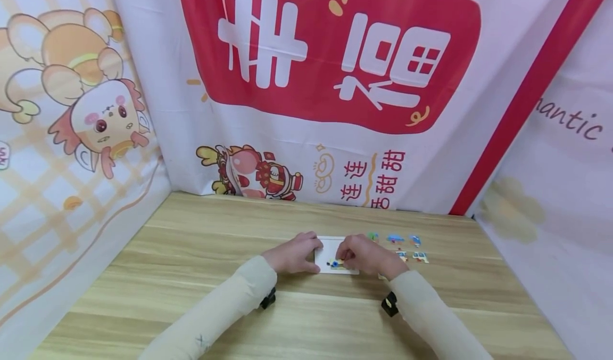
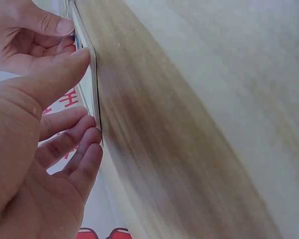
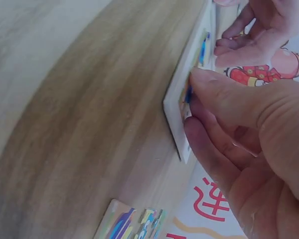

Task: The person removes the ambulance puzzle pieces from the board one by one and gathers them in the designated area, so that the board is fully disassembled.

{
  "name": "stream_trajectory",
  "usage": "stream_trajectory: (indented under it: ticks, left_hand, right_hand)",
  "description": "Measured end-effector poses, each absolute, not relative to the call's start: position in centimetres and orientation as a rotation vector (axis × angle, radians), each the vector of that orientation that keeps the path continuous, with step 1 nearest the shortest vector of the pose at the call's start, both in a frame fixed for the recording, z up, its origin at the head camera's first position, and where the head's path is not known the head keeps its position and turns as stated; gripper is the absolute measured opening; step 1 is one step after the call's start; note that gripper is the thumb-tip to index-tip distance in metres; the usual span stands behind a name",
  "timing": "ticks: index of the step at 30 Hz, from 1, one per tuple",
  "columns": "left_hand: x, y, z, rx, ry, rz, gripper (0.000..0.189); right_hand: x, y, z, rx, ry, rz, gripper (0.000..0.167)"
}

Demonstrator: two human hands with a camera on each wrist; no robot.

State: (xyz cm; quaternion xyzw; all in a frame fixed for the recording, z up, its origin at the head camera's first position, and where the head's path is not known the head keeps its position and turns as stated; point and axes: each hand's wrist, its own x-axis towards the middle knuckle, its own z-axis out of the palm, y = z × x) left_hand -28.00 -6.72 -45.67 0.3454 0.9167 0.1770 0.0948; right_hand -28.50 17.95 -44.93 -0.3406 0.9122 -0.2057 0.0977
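A thin white board (image 1: 326,249) lies flat on the table. My left hand (image 1: 294,253) holds its left end, thumb at the near edge and fingers toward the far edge; the left wrist view shows that thumb (image 2: 72,67) against the rim. Colourful puzzle pieces (image 1: 334,264) lie on the board near its front edge. Over them, my right hand (image 1: 367,254) pinches a small blue-marked puzzle piece (image 3: 189,94) down at the board's surface. The fingers cover most of this piece.
To the right of the board, several loose puzzle pieces (image 1: 395,238) lie in rows, partly behind the right hand. The wood-grain table (image 1: 325,317) ends at a printed cloth (image 1: 330,136) at the back, with more cloth at both sides.
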Motion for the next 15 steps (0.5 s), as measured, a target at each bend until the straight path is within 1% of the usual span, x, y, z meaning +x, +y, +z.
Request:
stream_trajectory:
  ticks: [15]
  left_hand:
    - [-27.92,-6.70,-45.34,1.039,2.713,0.517,0.059]
  right_hand:
    - [-28.24,18.37,-45.36,-0.957,2.698,-0.736,0.014]
